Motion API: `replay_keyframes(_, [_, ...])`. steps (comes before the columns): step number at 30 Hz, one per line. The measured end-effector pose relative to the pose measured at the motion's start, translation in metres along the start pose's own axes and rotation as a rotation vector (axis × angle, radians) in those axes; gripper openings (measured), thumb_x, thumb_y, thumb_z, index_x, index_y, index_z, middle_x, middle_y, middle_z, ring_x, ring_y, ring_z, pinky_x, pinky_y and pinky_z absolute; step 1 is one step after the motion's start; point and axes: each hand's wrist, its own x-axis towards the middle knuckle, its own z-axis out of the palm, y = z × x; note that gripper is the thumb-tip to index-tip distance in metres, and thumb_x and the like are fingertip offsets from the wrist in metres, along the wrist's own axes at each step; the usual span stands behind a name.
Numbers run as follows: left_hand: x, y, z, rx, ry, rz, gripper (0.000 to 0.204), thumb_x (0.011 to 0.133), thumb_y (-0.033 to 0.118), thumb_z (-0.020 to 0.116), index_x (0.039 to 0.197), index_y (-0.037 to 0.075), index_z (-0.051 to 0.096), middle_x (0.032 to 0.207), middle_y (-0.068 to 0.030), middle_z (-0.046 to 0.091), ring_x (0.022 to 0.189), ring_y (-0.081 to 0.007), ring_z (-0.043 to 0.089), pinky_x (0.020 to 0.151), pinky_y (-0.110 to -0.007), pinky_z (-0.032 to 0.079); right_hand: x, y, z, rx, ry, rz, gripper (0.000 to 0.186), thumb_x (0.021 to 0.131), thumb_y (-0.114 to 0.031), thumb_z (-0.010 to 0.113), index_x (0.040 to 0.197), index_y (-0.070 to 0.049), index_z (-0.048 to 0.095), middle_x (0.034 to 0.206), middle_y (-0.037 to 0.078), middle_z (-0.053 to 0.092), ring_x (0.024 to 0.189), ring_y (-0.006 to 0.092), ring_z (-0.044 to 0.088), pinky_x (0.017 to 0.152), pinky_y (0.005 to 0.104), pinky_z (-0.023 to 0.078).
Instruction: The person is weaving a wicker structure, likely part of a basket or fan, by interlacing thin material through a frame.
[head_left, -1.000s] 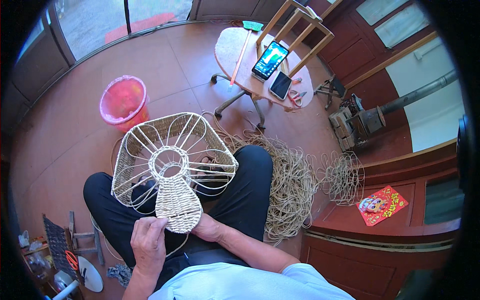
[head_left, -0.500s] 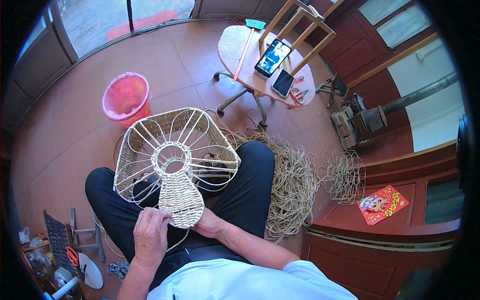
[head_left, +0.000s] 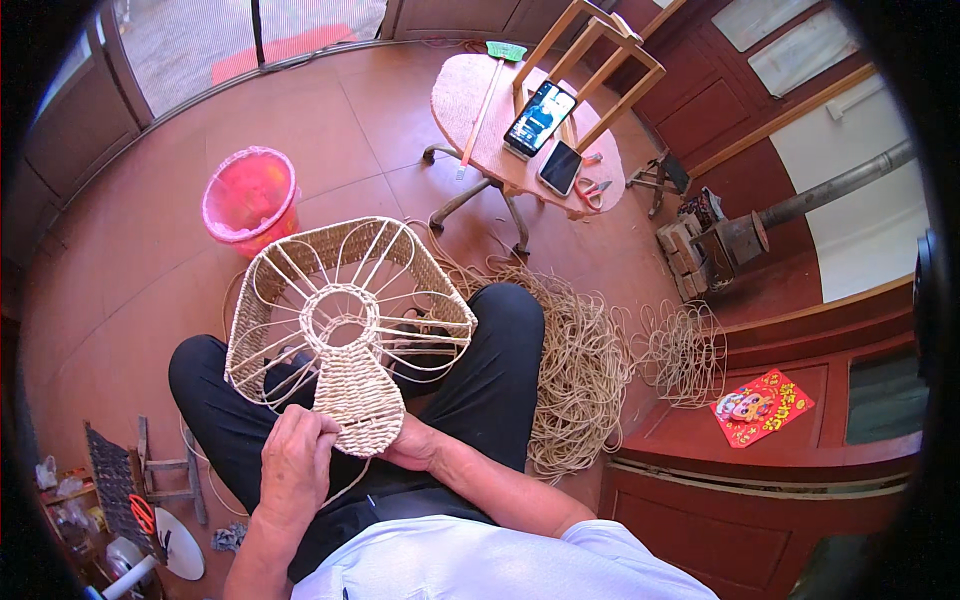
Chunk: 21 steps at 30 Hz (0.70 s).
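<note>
Orange-handled scissors lie at 8 o'clock from the woven basket, beside a wooden stool. Lined pink bucket stands at 11 o'clock, on the floor. At 7 o'clock, the left hand has thumb and fingers pressed together at the near-left edge of the basket's tapered panel; whether they pinch a strand, I cannot tell. The spoked basket rests across the person's lap, its panel pointing to 6 o'clock. At 5 o'clock, the right hand meets the panel's right edge; its fingers are mostly hidden, so I cannot tell their state. Between 1 and 2 o'clock, a pink desk carries 2 phones, red-handled scissors and a wooden frame. Tan cord is heaped at 3 o'clock.
</note>
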Motion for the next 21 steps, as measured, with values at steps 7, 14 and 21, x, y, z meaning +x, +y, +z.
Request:
replay_keyframes(7, [-0.002, -0.003, 0.004, -0.047, -0.016, -0.048, 0.01, 0.088, -0.004, 0.065, 0.095, 0.0, 0.06, 0.093, -0.0177, 0.058, 0.09, -0.0383, 0.061, 0.081, -0.046, 0.05, -0.003, -0.002, 0.002, -0.017, 0.017, 0.015, 0.042, 0.105, -0.032, 0.065, 0.142, -0.013, 0.062, 0.132, -0.001, 0.071, 0.111, 0.0112, 0.07, 0.088, 0.0301, 0.06])
replay_keyframes(14, [-0.005, -0.001, 0.003, -0.105, 0.004, -0.086, 0.009, 0.089, -0.004, 0.066, 0.095, 0.0, 0.061, 0.092, -0.0172, 0.058, 0.088, -0.0368, 0.062, 0.079, -0.045, 0.051, -0.004, -0.001, -0.003, 0.009, -0.052, 0.033, 0.042, 0.105, -0.031, 0.065, 0.143, -0.013, 0.061, 0.132, 0.0, 0.071, 0.111, 0.0111, 0.07, 0.088, 0.0303, 0.06])
replay_keyframes(21, [0.0, -0.003, -0.002, -0.083, -0.016, -0.032, 0.01, 0.09, -0.003, 0.067, 0.097, 0.0, 0.061, 0.091, -0.0168, 0.059, 0.087, -0.0353, 0.063, 0.079, -0.042, 0.052, -0.001, -0.006, 0.01, 0.019, -0.031, -0.018, 0.047, 0.106, -0.027, 0.063, 0.148, -0.009, 0.056, 0.143, 0.005, 0.065, 0.126, 0.0164, 0.065, 0.109, 0.0358, 0.054])
